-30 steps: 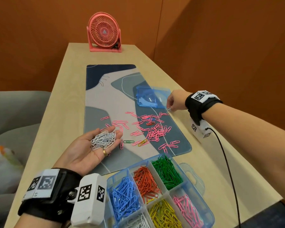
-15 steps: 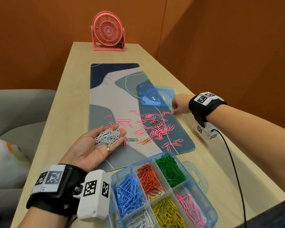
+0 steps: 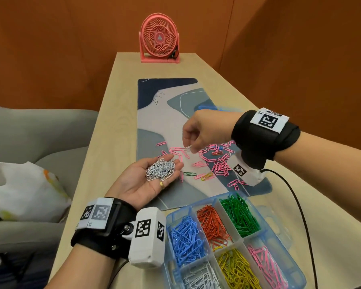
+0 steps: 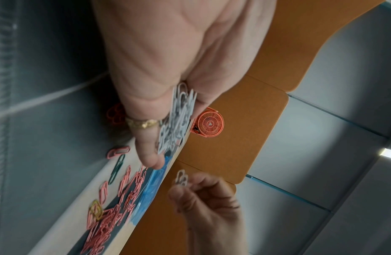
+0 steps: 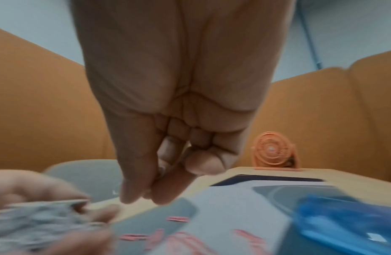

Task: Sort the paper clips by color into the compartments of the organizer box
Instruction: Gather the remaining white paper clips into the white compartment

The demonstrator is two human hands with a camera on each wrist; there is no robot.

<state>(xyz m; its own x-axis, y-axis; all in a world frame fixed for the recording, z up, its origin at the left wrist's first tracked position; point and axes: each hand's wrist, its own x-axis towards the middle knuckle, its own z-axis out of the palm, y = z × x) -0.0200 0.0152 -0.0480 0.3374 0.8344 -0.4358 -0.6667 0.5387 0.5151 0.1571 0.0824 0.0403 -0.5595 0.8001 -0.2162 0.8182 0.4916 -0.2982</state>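
Cupping a heap of white paper clips (image 3: pixel 160 169) in the upturned left hand (image 3: pixel 148 180), fingers loosely extended under the pile, gold ring (image 3: pixel 161 184) showing on one finger. Hovering that palm over the near left edge of the patterned desk mat (image 3: pixel 154 113). Pinching a single white paper clip (image 4: pixel 181 177) between thumb and fingertips of the right hand (image 3: pixel 204 130), other fingers curling inward, just above and beyond the left palm, not touching it. Lying scattered on the mat under the right wrist: many pink paper clips (image 3: pixel 219 163), one green clip (image 3: pixel 189 174) and a yellow clip (image 3: pixel 206 177) near the left fingertips. Sitting at the near table edge: the blue organizer box (image 3: pixel 296 274), holding blue, orange and green clips in the far row and white, yellow and pink in the near row. Standing at the table's far end: a pink desk fan (image 3: pixel 159 38). Peeking out behind the right hand: the blue lid (image 5: pixel 343 217).
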